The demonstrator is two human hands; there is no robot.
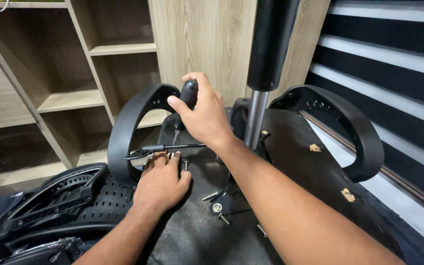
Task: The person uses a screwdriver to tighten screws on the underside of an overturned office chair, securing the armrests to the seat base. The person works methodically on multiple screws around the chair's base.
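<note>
An upturned office chair seat (290,162) lies in front of me, its black underside facing up. My right hand (202,115) is wrapped around the black handle of a screwdriver (189,94), held upright over the seat's left side. My left hand (160,182) rests on the seat beside the left armrest (128,125), fingers pinched at a bolt (186,165) standing in the seat. The gas lift cylinder (263,73) rises from the seat's middle. A thin black lever (168,147) runs across under my right hand.
Loose screws (210,196) lie on the seat near a metal bracket (219,206). The right armrest (349,127) curves up at the right. A black mesh chair back (60,196) lies at the lower left. Wooden shelves (99,49) stand behind; striped blinds (393,59) at the right.
</note>
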